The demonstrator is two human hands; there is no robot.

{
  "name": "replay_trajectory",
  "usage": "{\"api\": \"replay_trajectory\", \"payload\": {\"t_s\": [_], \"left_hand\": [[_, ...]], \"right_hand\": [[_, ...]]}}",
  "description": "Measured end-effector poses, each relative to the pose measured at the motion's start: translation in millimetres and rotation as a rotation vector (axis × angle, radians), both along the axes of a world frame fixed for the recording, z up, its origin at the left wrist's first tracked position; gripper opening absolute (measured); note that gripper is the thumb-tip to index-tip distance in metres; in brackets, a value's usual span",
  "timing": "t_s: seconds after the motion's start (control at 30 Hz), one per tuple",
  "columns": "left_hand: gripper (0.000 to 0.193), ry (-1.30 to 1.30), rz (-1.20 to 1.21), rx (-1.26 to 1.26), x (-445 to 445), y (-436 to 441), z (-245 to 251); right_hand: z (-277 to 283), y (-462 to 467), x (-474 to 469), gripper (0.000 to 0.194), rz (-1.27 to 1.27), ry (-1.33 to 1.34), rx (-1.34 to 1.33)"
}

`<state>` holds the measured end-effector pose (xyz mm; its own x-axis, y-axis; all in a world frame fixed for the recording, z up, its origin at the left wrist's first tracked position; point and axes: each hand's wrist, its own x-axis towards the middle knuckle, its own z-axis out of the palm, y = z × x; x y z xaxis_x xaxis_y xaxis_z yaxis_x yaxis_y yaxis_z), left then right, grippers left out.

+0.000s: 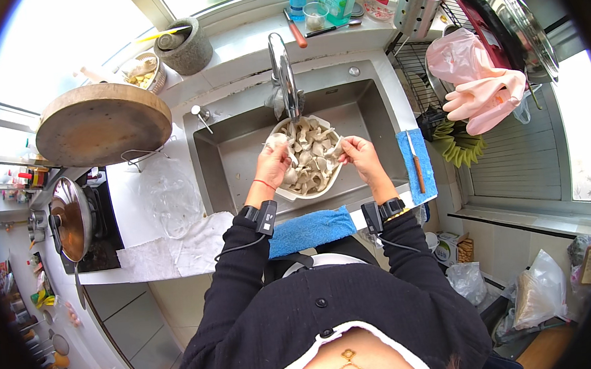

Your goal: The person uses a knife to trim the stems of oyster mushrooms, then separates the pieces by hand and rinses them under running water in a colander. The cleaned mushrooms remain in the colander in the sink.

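A white plastic basin [296, 195] full of torn oyster mushrooms [310, 154] sits in the stainless steel sink [236, 163]. My left hand [271, 166] is over the basin's left rim, pinching a pale mushroom piece [276, 141] between thumb and fingers. At the right rim, my right hand [362, 157] grips another mushroom piece [339, 149] by its edge. The chrome faucet [282, 71] arches over the far side of the basin. Its spout end is close above the mushrooms; whether water runs is hard to tell.
A knife [416, 167] lies on a blue cloth [424, 143] right of the sink. Another blue cloth [309, 231] covers the front edge. Left are a clear plastic bag [169, 194], a round wooden chopping board [103, 124] and a lidded pan [71, 217]. A stone mortar [186, 50] stands behind.
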<state>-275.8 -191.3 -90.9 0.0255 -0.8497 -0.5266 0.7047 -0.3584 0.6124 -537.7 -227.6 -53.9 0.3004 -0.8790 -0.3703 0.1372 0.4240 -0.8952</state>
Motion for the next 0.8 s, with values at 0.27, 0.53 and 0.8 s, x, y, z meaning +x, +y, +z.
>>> {"api": "replay_trajectory", "payload": {"t_s": [0.27,0.53,0.8], "left_hand": [[0.039,-0.690,-0.348,0.154,-53.3,21.2,-43.0],[0.019,-1.323,-0.471,-0.130,-48.8,37.5,-22.5],[0.020,-1.193,-0.209,-0.068,-9.5,61.8,-39.8]], "right_hand": [[-70.1,1.8,32.4,0.015,0.117,0.421,0.118],[-85.1,12.8,45.4,0.015,0.273,0.501,0.048],[-53.4,19.2,94.6,0.019,0.300,0.900,-0.592]]}}
